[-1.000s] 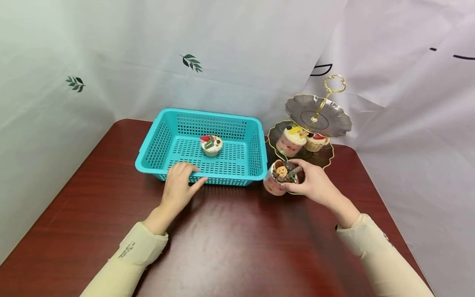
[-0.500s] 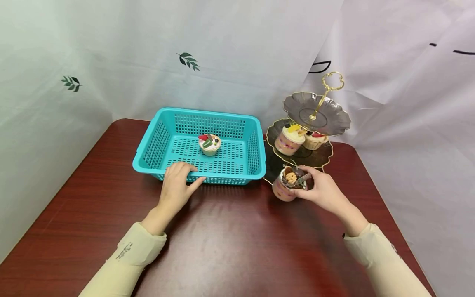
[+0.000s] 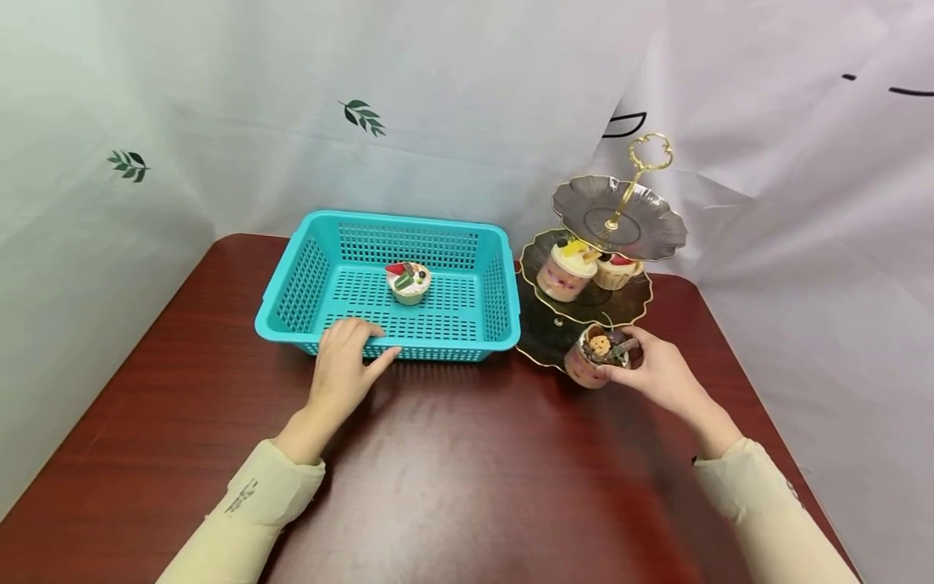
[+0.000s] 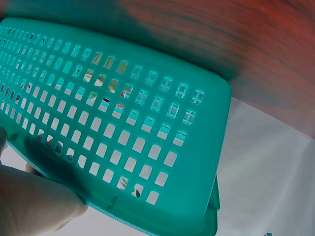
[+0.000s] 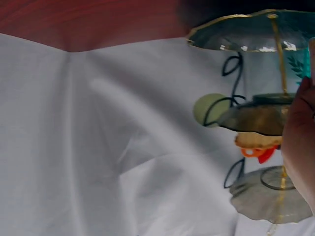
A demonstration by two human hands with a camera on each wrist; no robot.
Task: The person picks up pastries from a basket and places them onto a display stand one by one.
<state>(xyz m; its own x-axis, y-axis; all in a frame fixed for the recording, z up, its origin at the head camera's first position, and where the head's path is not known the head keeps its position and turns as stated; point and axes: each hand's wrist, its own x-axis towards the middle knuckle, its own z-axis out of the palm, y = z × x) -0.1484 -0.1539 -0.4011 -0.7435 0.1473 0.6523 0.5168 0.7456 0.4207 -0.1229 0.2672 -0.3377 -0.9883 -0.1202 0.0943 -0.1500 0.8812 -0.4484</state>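
Observation:
My left hand (image 3: 341, 365) holds the front rim of a turquoise plastic basket (image 3: 503, 324), its fingers over the rim and the thumb outside. In the left wrist view the thumb (image 4: 39, 201) lies by the rim of the perforated basket wall (image 4: 162, 123). My right hand (image 3: 667, 373) grips a dessert cup (image 3: 581, 367) topped with chocolate pieces and a walnut-like lump, in front of a tiered cake stand (image 3: 543, 345). Part of the right hand (image 5: 299, 142) shows at the edge of the right wrist view, and the cup is hidden there.
A small fruit tart (image 3: 409, 284) sits inside the basket. On the stand's middle tier are a dessert cup with yellow fruit (image 3: 563, 276) and another tart (image 3: 615, 274). The upper plate (image 3: 657, 223) overhangs them. A white cloth (image 3: 452, 105) hangs behind the dark red table (image 3: 438, 470).
My right hand has moved rightward with the dessert cup, from beside the basket's corner to the front of the stand's lower tier. The left hand has stayed on the basket rim.

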